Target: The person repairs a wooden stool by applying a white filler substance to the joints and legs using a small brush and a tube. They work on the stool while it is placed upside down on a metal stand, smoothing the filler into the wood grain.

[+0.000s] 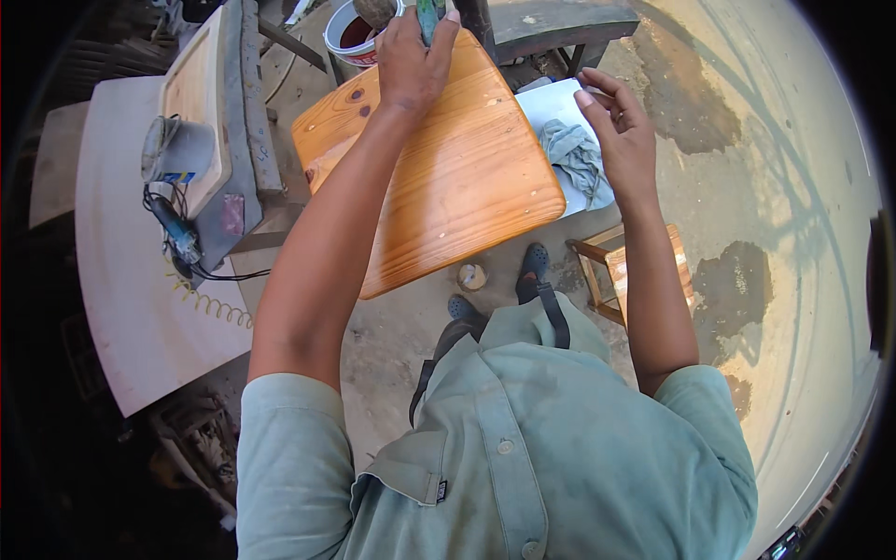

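Observation:
At the top, my left hand (413, 65) reaches over the far edge of a varnished wooden board (457, 177). Its thumb and fingers are closed on a green-and-blue object (429, 17), cut off by the frame's upper edge, so its kind does not show. Just left of that hand is a white bucket (342, 42) of dark reddish liquid, with a rounded brownish thing (373, 11) over it. My right hand (619, 140) hovers to the right of the board, fingers bent and apart, holding nothing. Below it a crumpled light-blue cloth (573, 159) rests on a white sheet (551, 103).
A small wooden stool (644, 271) stands beneath my right forearm. Leftward, a workbench (245, 121) carries a grey tub (182, 149) and a corded blue power tool (175, 229). A small round container (472, 276) sits on the floor near my feet. A dark bench (560, 28) stands beyond the board.

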Motion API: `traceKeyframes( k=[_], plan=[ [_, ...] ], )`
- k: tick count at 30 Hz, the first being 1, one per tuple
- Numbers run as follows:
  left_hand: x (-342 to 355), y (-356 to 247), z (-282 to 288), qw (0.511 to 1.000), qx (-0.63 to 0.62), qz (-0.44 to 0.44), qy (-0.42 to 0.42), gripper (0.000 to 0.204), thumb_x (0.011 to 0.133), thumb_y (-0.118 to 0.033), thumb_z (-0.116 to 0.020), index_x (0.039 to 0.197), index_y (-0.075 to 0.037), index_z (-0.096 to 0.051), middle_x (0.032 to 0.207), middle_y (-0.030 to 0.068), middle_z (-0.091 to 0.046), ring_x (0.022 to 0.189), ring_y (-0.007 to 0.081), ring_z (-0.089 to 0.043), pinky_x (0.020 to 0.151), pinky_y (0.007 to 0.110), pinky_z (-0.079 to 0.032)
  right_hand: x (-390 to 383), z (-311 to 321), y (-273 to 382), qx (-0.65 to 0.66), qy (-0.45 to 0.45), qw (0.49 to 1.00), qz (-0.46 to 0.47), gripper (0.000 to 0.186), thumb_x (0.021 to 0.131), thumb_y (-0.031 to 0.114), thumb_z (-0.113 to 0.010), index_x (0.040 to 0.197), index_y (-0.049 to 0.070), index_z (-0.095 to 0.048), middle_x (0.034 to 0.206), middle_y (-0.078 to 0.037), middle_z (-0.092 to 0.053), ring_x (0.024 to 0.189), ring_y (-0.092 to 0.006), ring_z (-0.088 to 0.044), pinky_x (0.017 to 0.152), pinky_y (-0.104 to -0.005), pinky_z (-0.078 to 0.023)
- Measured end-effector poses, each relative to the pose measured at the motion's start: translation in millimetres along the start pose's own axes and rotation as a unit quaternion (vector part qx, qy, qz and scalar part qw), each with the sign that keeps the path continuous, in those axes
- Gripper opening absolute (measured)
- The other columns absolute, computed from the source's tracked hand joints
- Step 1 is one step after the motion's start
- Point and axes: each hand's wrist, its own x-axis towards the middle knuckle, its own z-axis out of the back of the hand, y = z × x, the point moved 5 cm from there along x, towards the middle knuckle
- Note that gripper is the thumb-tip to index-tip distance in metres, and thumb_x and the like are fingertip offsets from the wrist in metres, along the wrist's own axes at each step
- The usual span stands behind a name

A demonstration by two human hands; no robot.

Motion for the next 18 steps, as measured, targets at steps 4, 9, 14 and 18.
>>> traceKeyframes(
  k=[4, 9, 14, 18],
  plan=[
    [-19.3, -82.2, 13.3, 0.985, 0.005, 0.031, 0.17, 0.039, 0.094, -0.04, -0.06, 0.1, -0.002, -0.061, 0.085, 0.0174, -0.069, 0.081, 0.0365, -0.065, 0.08, 0.043, -0.048, -22.3, -37.5, 79.2, 0.06, 0.006, 0.997, 0.047, 0.044, 0.093, 0.033, -0.072, 0.124, 0.002, -0.063, 0.109, -0.007, -0.067, 0.101, -0.0114, -0.062, 0.089, -0.0264, -0.048],
    [-51.9, -144.7, 68.3, 0.97, 0.015, -0.156, 0.188, 0.028, 0.092, -0.032, -0.062, 0.104, -0.007, -0.06, 0.091, 0.0164, -0.067, 0.088, 0.0368, -0.062, 0.082, 0.045, -0.044, -70.3, -68.4, 110.6, 0.038, 0.04, 0.998, 0.019, 0.045, 0.097, 0.037, -0.066, 0.122, 0.0, -0.062, 0.11, -0.006, -0.067, 0.103, -0.0109, -0.059, 0.092, -0.0259, -0.044],
    [-84.1, -154.1, 117.6, 0.956, 0.045, -0.184, 0.224, 0.042, 0.09, -0.037, -0.062, 0.118, -0.006, -0.062, 0.095, 0.0123, -0.069, 0.094, 0.0309, -0.064, 0.087, 0.043, -0.043, -120.3, -95.4, 124.4, 0.076, 0.014, 0.997, 0.008, 0.042, 0.098, 0.034, -0.064, 0.12, -0.002, -0.063, 0.11, -0.008, -0.067, 0.101, -0.0111, -0.06, 0.091, -0.0258, -0.045],
    [-113.2, -148.1, 162.6, 0.953, 0.032, -0.168, 0.25, 0.052, 0.091, -0.047, -0.06, 0.123, -0.006, -0.062, 0.104, 0.014, -0.068, 0.1, 0.0308, -0.064, 0.095, 0.042, -0.041, -144.2, -101.3, 129.3, 0.149, -0.017, 0.989, 0.001, 0.039, 0.098, 0.02, -0.059, 0.128, -0.004, -0.055, 0.105, -0.011, -0.067, 0.093, -0.0143, -0.064, 0.084, -0.0267, -0.049]
  ],
)
